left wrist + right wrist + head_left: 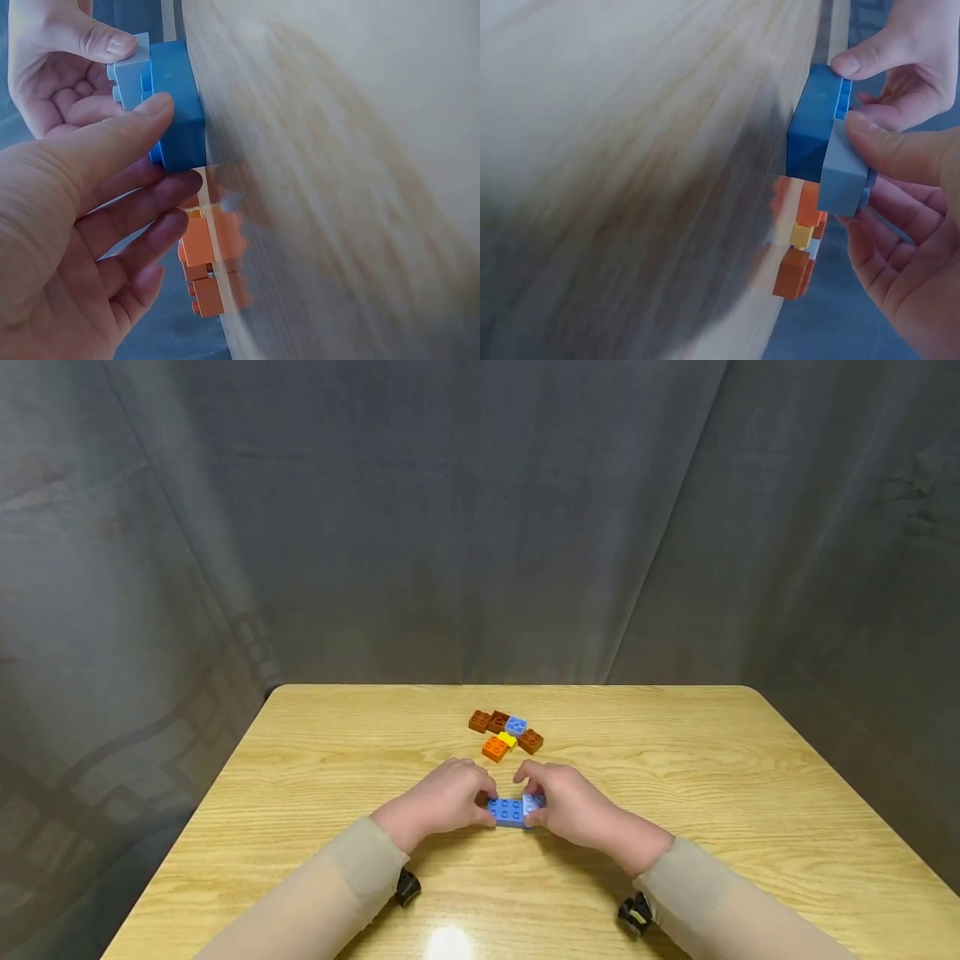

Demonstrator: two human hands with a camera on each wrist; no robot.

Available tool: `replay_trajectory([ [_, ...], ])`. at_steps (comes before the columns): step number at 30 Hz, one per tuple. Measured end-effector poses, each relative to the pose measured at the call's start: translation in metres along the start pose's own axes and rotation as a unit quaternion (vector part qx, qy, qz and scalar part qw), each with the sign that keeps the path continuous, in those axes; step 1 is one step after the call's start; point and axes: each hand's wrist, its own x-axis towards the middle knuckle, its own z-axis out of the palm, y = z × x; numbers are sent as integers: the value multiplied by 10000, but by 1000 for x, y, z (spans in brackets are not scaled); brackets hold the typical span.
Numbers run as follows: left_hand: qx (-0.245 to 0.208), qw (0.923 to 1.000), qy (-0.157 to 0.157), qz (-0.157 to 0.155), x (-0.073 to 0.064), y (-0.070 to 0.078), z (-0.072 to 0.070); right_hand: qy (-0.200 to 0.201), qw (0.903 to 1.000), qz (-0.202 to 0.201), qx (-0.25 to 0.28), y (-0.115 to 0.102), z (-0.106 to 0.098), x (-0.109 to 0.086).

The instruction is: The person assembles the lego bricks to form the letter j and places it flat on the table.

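A long blue toy brick lies studs up on the table in front of me. My left hand grips its left end between thumb and fingers. At the other end, a light blue brick sits on top of the long one, its edge reaching a little past it in the right wrist view. My right hand pinches this light blue brick, thumb on the near side and fingers behind. In the left wrist view the blue brick's side wall stands close against the tabletop.
Farther back on the wooden table lies a loose group of small bricks: an orange one, a yellow one, a light blue one and several brown ones. A grey curtain hangs behind the table's far edge.
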Motion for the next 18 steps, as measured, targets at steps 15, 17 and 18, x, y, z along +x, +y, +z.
replay_trajectory([
  [15, -76, 9997, -115, -212, 1, 0, 0, -44, 9977, 322, 597, 8, 0, -1],
  [17, -106, 9996, -122, -234, 1, 0, 0, -24, 9973, 381, 621, 9, 0, -2],
  [18, -135, 9995, -128, -244, 1, 0, -1, -7, 9973, 394, 628, 10, 0, -2],
])
